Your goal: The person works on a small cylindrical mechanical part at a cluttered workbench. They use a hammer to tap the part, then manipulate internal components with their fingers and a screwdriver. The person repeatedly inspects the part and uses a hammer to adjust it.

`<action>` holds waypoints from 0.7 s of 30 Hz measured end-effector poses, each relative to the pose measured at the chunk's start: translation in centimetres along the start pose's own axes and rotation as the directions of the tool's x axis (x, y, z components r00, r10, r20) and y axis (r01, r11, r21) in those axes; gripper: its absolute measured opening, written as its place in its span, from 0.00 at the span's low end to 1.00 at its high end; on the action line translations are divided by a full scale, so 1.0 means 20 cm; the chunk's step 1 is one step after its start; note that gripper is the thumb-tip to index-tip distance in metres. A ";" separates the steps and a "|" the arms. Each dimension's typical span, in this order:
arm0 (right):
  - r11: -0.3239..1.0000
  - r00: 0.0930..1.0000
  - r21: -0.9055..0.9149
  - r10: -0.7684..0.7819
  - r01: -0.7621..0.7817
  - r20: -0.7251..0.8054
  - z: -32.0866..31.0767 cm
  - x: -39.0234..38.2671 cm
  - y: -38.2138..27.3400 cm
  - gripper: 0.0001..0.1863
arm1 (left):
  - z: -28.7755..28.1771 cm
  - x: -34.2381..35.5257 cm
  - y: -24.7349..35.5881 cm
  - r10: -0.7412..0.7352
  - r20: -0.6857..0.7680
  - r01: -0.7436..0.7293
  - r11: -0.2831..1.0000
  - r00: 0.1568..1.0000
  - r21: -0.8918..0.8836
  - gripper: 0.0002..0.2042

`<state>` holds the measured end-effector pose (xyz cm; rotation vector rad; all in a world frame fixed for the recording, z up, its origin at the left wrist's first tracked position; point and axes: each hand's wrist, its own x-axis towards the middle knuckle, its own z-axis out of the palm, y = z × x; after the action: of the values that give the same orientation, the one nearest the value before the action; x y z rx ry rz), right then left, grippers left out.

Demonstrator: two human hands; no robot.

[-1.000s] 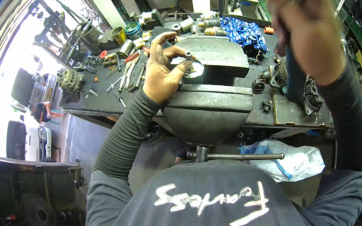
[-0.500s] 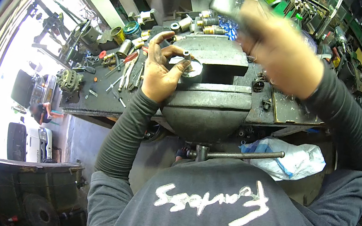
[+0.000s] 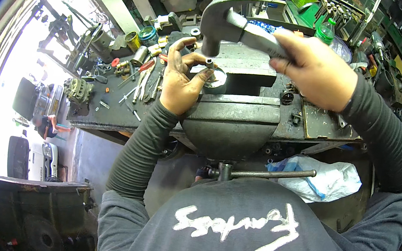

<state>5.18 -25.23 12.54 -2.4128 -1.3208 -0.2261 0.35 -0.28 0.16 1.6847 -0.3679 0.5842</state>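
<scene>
Pinching a small metal piece (image 3: 209,63) between thumb and finger of the left hand (image 3: 182,83) — over a round part (image 3: 217,81) at the vise (image 3: 232,117) — and gripping a hammer (image 3: 221,19) in the right hand (image 3: 319,71) (poising its head close by)!

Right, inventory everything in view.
Bench: 1, dark, centre
Vise: 1, grey, bench front
Round part: 1, silvery, vise's left end
Small metal piece: 1, dark, by round part
Claw hammer: 1, grey, above vise
Alternator-like part: 1, grey, bench's left
Hand tools: several, mixed, left
Tin: 1, yellow, upper left
Bottle: 1, green, upper right
Sack: 1, white-blue, below bench
Person: 1, dark-clothed, far left
Other clutter: uncountable, mixed, throughout
Left hand: 1, bare, holding piece
Right hand: 1, bare, holding hammer
</scene>
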 end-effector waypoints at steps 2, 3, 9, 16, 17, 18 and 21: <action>0.992 0.998 0.118 -0.031 0.037 -0.053 -0.02 -0.02 0.07 0.12 | -0.01 0.00 0.02 -0.013 -0.004 0.013 1.000 1.000 -0.028 0.34; 0.948 0.996 0.315 0.061 -0.037 -0.068 0.00 -0.04 0.08 0.13 | -0.03 -0.01 0.03 -0.015 -0.025 0.014 0.999 1.000 -0.033 0.34; 0.418 0.824 0.869 0.566 -0.265 -0.022 0.18 -0.52 0.11 0.18 | -0.04 -0.01 -0.02 0.162 -0.452 -0.282 0.936 0.877 -0.213 0.27; 0.186 0.663 0.923 0.743 -0.338 0.093 0.49 -1.15 0.17 0.20 | -0.39 -0.34 -0.20 -0.279 -0.708 -0.099 0.892 0.649 -0.442 0.22; 0.164 0.639 0.929 0.764 -0.332 0.093 0.51 -1.19 0.12 0.19 | -0.45 -0.41 -0.24 -0.346 -0.685 -0.011 0.888 0.641 -0.459 0.24; 0.134 0.622 0.928 0.774 -0.348 0.122 0.54 -1.23 0.10 0.19 | -0.48 -0.46 -0.27 -0.415 -0.699 0.049 0.876 0.582 -0.479 0.23; 0.047 0.554 0.930 0.814 -0.364 0.176 0.60 -1.32 0.01 0.20 | -0.63 -0.62 -0.42 -0.565 -0.696 0.364 0.823 0.444 -0.436 0.22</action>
<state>-9.43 -40.94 -6.88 -1.4860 0.0753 0.2278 -7.48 12.75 -12.11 1.0467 0.6900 0.7791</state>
